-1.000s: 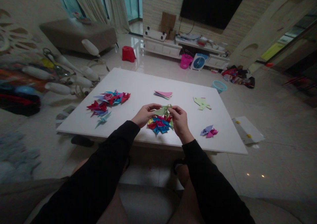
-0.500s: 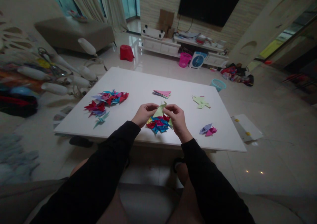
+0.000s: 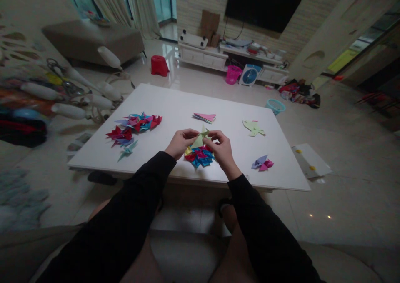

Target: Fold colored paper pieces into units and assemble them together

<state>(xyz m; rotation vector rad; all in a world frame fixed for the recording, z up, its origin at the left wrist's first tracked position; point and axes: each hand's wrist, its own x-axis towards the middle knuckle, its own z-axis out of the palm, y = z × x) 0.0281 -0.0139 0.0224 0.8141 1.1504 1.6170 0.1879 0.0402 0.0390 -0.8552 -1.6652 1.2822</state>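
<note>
Between my two hands is a pale green origami crane (image 3: 199, 140), held up over the near middle of the table. My left hand (image 3: 181, 143) pinches its left side, fingers closed. The fingers of my right hand (image 3: 221, 149) are closed on its right side. Right below lies a heap of folded paper cranes (image 3: 200, 157) in blue, red, magenta and yellow, partly covered by the green paper and my right fingers. Beyond my hands rests a stack of folded paper (image 3: 204, 117), pink on top.
On the white table (image 3: 175, 101), a larger pile of paper cranes (image 3: 137, 124) lies left, with a pale teal crane (image 3: 127, 151) nearby. At right are light green folded papers (image 3: 253, 128) and a purple and pink pair (image 3: 262, 163). A teal basket (image 3: 275, 106) stands past the right edge.
My right fingers have shifted slightly left across the green crane. A pointed part of it now sticks up where a bent tip showed before. The piles on the table stay put.
</note>
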